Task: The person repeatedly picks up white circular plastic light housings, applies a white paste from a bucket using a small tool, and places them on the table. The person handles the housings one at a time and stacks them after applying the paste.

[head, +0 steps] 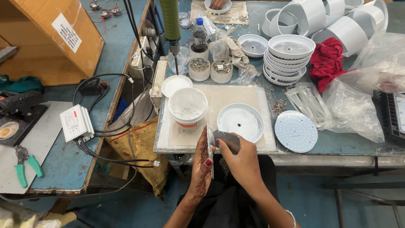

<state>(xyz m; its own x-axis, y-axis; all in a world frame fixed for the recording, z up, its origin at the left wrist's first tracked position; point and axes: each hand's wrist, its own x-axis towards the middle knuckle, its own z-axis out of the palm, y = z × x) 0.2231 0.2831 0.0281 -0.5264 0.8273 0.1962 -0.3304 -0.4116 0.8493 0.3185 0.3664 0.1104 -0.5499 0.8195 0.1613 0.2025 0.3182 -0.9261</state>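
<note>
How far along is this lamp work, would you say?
Early, it seems. Done: a stack of white round housings stands at the back. In hand: the left hand and right hand hold a flat grey scraper over the white dish. Left: the round LED board lies loose beside it, unmounted.

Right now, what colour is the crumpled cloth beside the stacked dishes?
The cloth is red, next to the white dishes; the head view shows it clearly.

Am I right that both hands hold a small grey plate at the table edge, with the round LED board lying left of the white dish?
Not quite. In the head view the LED board lies right of the white dish, not left. Both the left hand and right hand do hold the grey plate at the table edge.
</note>
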